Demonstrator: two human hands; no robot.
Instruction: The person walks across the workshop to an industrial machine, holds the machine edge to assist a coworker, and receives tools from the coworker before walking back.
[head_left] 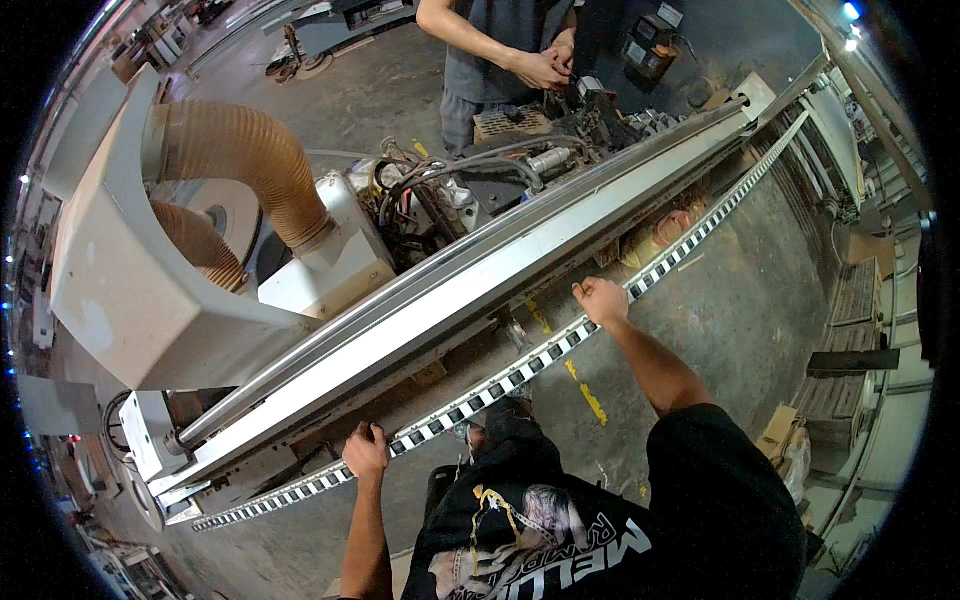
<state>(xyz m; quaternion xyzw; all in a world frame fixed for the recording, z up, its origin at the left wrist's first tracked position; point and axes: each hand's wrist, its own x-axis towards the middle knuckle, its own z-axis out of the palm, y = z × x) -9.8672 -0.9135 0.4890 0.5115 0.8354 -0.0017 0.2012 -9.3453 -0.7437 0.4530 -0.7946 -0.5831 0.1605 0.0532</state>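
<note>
Steel, slotted and long: the strip [560, 345] hangs along the machine's near edge, the left hand [366, 452] closed on it near its lower end, the right hand [602, 299] fisted further up. Unsupported between grips (it looks flexible), it could sag, twist or snag the grey rail [480, 285].

Seen from above, a person's left hand [366, 450] and right hand [601, 299] both grip a long slotted metal strip [520, 372] with a black-and-white ladder pattern, well apart along its length. The strip runs diagonally beside a long grey machine beam [470, 290]. A ribbed tan dust hose [245, 160] curves into the machine. Across the beam, another person's hands [545, 66] are clasped together.
</note>
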